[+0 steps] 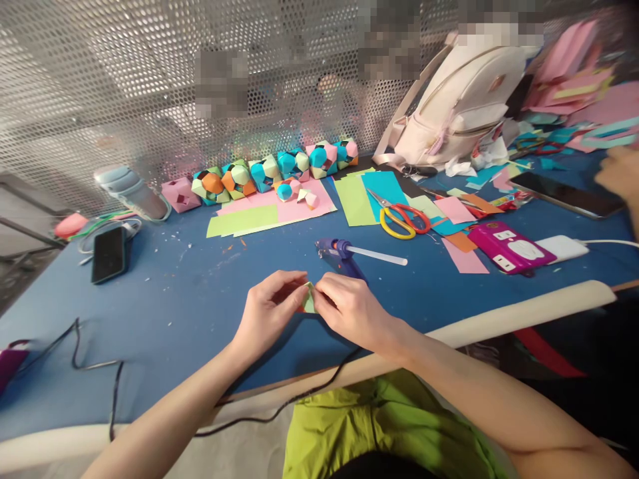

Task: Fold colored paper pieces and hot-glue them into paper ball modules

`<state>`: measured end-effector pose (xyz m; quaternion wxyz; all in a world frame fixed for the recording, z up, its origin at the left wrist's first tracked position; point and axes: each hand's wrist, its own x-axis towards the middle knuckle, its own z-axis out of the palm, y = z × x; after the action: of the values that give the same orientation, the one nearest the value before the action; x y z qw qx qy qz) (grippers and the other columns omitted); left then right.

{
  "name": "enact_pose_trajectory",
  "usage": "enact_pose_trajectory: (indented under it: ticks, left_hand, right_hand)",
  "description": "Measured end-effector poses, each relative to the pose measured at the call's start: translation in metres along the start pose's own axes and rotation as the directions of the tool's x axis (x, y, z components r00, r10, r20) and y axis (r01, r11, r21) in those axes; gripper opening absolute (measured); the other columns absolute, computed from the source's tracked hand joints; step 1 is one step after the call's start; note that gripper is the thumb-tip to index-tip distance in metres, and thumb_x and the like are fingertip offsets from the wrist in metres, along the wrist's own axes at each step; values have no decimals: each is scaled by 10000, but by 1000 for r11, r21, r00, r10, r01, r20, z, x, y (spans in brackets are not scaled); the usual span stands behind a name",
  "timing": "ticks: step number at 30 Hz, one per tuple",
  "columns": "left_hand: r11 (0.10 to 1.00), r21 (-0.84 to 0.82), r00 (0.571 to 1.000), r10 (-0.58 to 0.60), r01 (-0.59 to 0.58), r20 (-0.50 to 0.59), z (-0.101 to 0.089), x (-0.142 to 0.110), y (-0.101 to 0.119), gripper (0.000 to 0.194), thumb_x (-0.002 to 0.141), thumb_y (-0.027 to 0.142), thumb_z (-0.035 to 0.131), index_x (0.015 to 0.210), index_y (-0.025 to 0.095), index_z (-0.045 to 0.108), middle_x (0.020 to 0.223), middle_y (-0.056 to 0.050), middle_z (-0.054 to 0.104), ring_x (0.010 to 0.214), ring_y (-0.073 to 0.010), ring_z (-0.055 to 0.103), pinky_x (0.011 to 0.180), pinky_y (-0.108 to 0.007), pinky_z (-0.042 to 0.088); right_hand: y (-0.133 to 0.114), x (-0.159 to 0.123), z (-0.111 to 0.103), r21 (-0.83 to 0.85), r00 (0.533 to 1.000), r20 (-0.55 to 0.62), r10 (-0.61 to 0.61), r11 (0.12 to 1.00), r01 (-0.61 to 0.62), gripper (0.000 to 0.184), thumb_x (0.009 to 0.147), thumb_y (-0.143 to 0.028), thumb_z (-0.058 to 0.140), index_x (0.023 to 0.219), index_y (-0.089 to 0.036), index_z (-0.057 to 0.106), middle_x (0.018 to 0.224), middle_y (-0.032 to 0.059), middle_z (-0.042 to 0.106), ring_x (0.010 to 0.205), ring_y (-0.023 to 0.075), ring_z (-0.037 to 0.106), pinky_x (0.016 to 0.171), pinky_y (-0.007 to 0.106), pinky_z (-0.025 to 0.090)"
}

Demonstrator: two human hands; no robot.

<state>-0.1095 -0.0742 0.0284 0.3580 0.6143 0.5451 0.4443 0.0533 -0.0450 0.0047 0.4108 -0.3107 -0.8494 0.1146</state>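
Black clothing (382, 468) and lime-green fabric (339, 426) sit below the near edge of the blue counter (200, 306). By the middle of that edge, the left hand (272, 303) and right hand (352, 307), fingers curled nearly closed, pinch a small folded paper piece (310, 303) between them. A glue gun (344, 256) lies just beyond; origami balls (238, 179) line the far edge.

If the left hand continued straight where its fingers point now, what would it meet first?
The left hand would likely meet the light green paper between the hands, then the right hand; exact depth is unclear.
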Motion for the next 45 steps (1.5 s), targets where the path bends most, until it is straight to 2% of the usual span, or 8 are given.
enact_pose_trajectory:
  ticks: [8,13,18,24,30,33,37,45]
  left_hand:
    - [966,205,987,164,-159,-4,2,-4,4,116,806,187,552,736,186,645,705,-15,637,621,-123,579,616,-229,463]
    - [988,133,997,70,-75,40,1,-3,4,122,812,263,566,792,172,644,731,-14,635,614,-121,591,605,-230,481]
    - [997,9,991,-77,76,106,-5,3,5,313,811,413,565,950,156,678,843,-43,696,738,-159,627,656,-259,515]
    - [989,-50,977,-132,142,166,-4,4,3,263,789,324,595,969,160,695,841,-34,716,730,-163,653,718,-287,537]
    - [993,34,994,-109,110,-14,-3,6,-1,223,778,342,622,827,151,726,724,-16,695,673,-144,601,639,-236,486]
    - [986,-70,982,-156,149,-108,-5,11,-11,261,762,387,647,816,142,722,719,-18,684,658,-142,594,638,-241,485]
    - [926,-331,954,-247,181,-171,-7,21,-20,265,716,377,700,794,124,711,752,-31,675,679,-154,622,716,-296,530]
    - [599,-762,890,-450,245,-68,-14,38,-20,196,830,227,551,757,78,657,777,-105,684,755,-211,677,773,-381,575]
  right_hand:
    - [-3,-3,3,-6,998,56,-23,1000,23,280,894,-124,435,627,-200,408,605,-4,459,555,118,423,547,272,301]
    - [-2,-2,4,-20,999,50,-21,1000,22,273,893,-131,434,630,-201,404,602,-7,460,551,114,419,546,268,300]
    - [-1,-1,2,-4,1000,-9,12,1000,-12,242,888,-116,436,660,-195,415,622,-5,474,568,109,437,565,250,330]
    - [1,0,0,-29,997,-79,-24,999,22,281,880,-88,406,625,-205,382,586,-15,450,543,106,411,551,252,323]
    - [-3,0,-2,64,995,-6,97,993,-96,215,926,-208,406,746,-167,516,672,20,525,588,117,492,581,246,395]
    - [-6,-1,-6,93,992,24,124,988,-126,213,944,-246,396,842,-153,557,720,32,557,594,113,513,603,244,427]
    - [-9,-7,-10,83,997,75,22,996,-28,241,959,-234,387,806,-156,555,722,41,587,578,107,507,593,243,432]
    - [1,-35,-37,70,990,89,-105,993,99,184,935,-125,414,807,-159,540,686,43,594,620,133,544,579,256,444]
